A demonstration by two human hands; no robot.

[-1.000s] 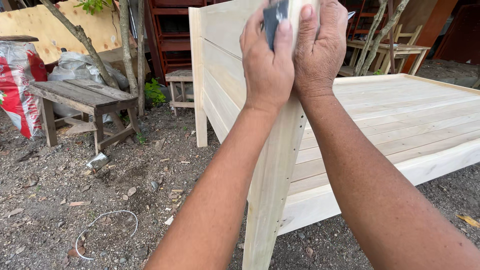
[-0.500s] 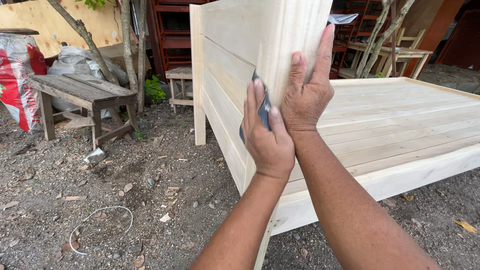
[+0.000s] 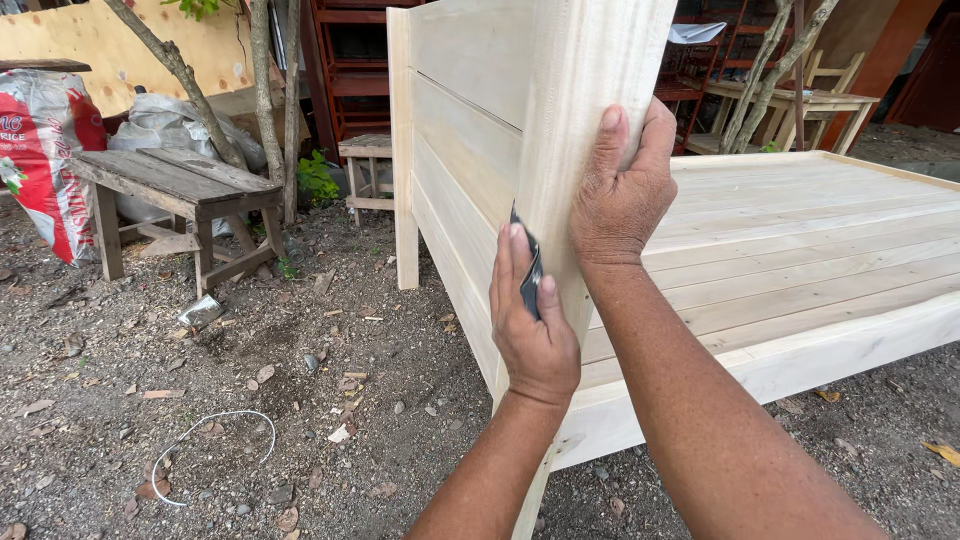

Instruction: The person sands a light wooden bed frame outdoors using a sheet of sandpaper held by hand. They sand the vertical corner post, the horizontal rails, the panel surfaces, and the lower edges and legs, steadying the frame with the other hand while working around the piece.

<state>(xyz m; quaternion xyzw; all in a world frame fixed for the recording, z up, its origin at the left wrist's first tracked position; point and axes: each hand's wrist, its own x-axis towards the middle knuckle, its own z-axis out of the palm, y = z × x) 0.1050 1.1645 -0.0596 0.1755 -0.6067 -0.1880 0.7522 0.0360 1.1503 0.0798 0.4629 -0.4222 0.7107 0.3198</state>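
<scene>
Now the left hand [image 3: 535, 330] sits lower on the corner post [image 3: 585, 150] of the unpainted wooden bed frame [image 3: 800, 250] than it did a second ago, when both hands were up near the post's top; the dark sheet of sandpaper [image 3: 530, 268] has travelled down with it. This suggests an abrading stroke running down the post's edge. The left fingers lie pressed together, flattening the sandpaper against the post's left-facing edge, thumb beneath. The right hand [image 3: 622, 190] has also descended and wraps the post just above, fingers together on the front face, thumb hidden behind. The post stands upright, long axis vertical, running out of view at the top and down to the gravel ground [image 3: 250, 400]. The headboard panels [image 3: 460, 120] extend away from it to the left. A weathered bench [image 3: 175, 185] stands well apart at left.
</scene>
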